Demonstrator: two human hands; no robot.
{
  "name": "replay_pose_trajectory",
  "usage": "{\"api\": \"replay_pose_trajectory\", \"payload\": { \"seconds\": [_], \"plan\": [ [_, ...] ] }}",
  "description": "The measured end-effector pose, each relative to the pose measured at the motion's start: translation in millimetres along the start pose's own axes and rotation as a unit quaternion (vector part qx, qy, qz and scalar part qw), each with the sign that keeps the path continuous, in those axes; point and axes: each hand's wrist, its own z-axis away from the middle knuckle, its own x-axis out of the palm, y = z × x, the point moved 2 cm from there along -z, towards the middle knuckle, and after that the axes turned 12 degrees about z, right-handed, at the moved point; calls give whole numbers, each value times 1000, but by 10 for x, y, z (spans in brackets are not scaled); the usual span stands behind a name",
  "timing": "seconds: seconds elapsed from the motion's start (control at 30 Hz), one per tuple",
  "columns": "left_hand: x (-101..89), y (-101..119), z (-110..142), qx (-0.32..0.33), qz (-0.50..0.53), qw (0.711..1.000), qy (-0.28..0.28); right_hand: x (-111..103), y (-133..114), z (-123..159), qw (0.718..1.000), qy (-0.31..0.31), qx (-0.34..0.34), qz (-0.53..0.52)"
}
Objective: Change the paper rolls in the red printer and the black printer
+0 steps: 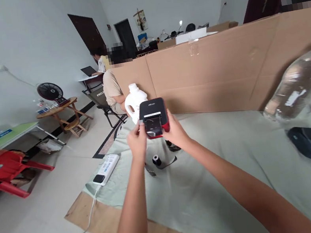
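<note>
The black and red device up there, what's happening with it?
A person holds the black and red device above a cloth-covered table, left hand and right hand on opposite sides. A small black roll lies below, and a white jug stands behind.

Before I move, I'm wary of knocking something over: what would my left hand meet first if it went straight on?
Beyond the black-and-red device it helps hold, your left hand would probably meet the white jug first; the gap's depth is unclear from this view.
</note>
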Motion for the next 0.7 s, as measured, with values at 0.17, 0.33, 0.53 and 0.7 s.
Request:
{"api": "replay_pose_trajectory", "payload": {
  "seconds": [0.17, 0.33, 0.53, 0.7],
  "plan": [
    [950, 343, 1008, 2, 209, 977, -39, -688, 623, 863, 984, 173, 9, -42],
    [1596, 191, 1703, -26, 269, 953, -139, -893, 1258, 1700, 971, 223, 90, -3],
    [1605, -161, 1916, -16, 256, 953, -161, -777, 1366, 1966, 973, 201, 111, 20],
    [1518, -300, 1860, -25, 247, 957, -152, -706, 1331, 1896, 978, 169, 122, 16]
  ]
}}
